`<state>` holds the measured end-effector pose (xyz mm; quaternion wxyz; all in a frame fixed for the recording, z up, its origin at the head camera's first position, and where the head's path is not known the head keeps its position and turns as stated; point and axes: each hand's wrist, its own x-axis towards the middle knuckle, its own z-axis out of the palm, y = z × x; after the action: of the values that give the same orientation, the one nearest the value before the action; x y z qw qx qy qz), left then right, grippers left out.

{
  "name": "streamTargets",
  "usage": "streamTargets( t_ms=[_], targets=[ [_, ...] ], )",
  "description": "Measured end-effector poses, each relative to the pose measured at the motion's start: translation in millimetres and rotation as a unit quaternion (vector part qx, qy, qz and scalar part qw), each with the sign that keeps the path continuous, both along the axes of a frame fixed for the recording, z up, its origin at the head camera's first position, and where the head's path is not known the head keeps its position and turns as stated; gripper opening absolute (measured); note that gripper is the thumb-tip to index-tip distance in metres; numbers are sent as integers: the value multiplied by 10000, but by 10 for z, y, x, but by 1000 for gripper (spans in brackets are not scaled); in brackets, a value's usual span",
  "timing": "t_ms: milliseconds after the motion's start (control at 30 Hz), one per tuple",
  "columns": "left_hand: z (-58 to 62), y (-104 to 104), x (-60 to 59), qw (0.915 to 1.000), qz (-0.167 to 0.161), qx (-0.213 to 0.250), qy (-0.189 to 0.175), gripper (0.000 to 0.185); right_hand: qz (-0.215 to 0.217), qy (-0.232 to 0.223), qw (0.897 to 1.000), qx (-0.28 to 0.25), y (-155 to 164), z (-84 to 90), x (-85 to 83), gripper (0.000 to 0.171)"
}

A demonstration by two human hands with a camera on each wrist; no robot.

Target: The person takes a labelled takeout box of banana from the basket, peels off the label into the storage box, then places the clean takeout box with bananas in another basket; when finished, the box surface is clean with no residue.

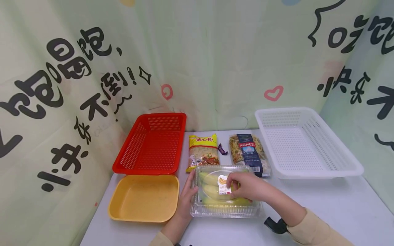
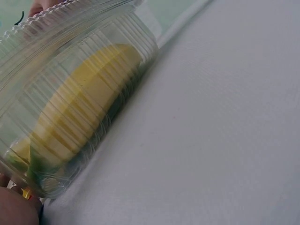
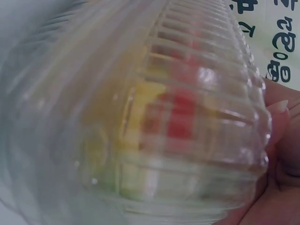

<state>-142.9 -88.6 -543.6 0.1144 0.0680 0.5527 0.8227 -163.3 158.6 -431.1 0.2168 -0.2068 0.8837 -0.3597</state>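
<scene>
A clear plastic clamshell box (image 1: 226, 213) of yellow mangoes or similar fruit (image 2: 86, 101) sits on the table, its lid closed. On the lid is a white label (image 1: 222, 188) with a banana-like picture. My left hand (image 1: 185, 201) lies along the box's left side, its fingers fairly straight and its thumb touching the edge. Above the lid, my right hand (image 1: 247, 186) has curled fingers, and the fingertips pinch at the label's right edge. The right wrist view shows the ribbed box side, blurred, with the right hand's fingers (image 3: 279, 122) against the lid.
Behind the box lie a yellow pasta bag (image 1: 203, 152), a small purple-wrapped candy (image 1: 222, 149) and an AGNESI pasta bag (image 1: 248, 152). A red basket (image 1: 147, 171) and a yellow bin (image 1: 143, 218) stand at left. A white basket (image 1: 320, 173) stands at right.
</scene>
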Motion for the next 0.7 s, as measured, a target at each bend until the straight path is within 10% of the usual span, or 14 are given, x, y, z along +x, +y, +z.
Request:
streamTargets(
  t_ms=[700],
  targets=[
    [5,1,4,9998,-41,188,25,68,32,15,10000,44,-61,-7,-13,9]
  ],
)
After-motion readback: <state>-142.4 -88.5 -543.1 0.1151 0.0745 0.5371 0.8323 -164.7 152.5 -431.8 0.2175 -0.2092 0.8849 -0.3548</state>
